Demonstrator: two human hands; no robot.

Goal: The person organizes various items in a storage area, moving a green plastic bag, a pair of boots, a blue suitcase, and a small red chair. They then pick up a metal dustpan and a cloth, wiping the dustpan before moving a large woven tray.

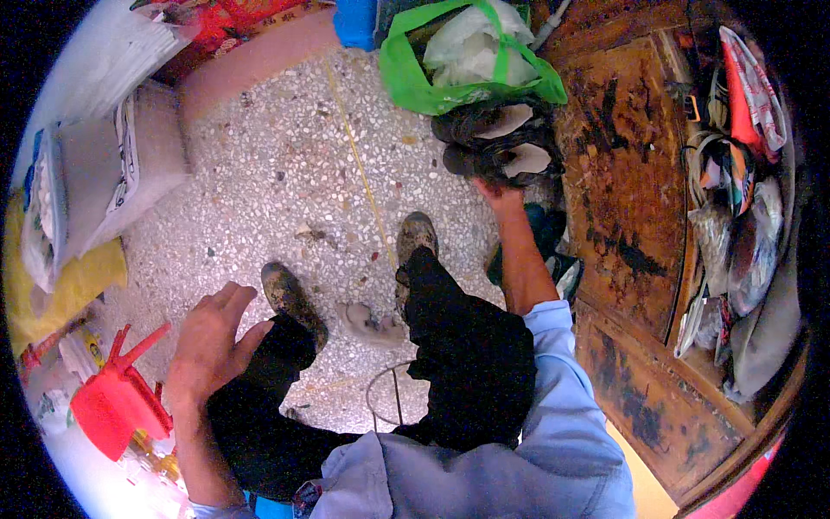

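Black shoe (pixel 504 163) with a pale insole sits on the speckled terrazzo floor (pixel 277 156), close beside its mate (pixel 484 123). The right hand (pixel 499 195) meets its near side, fingertips hidden, so whether they pinch it cannot be told. Judging by this, the pair is reached but not lifted. The left hand (pixel 212 342), empty, spreads its thumb by the knee. A green bag (pixel 399 69) crowds the shoes' far side; worn wooden panelling (pixel 618 182) bounds the right.
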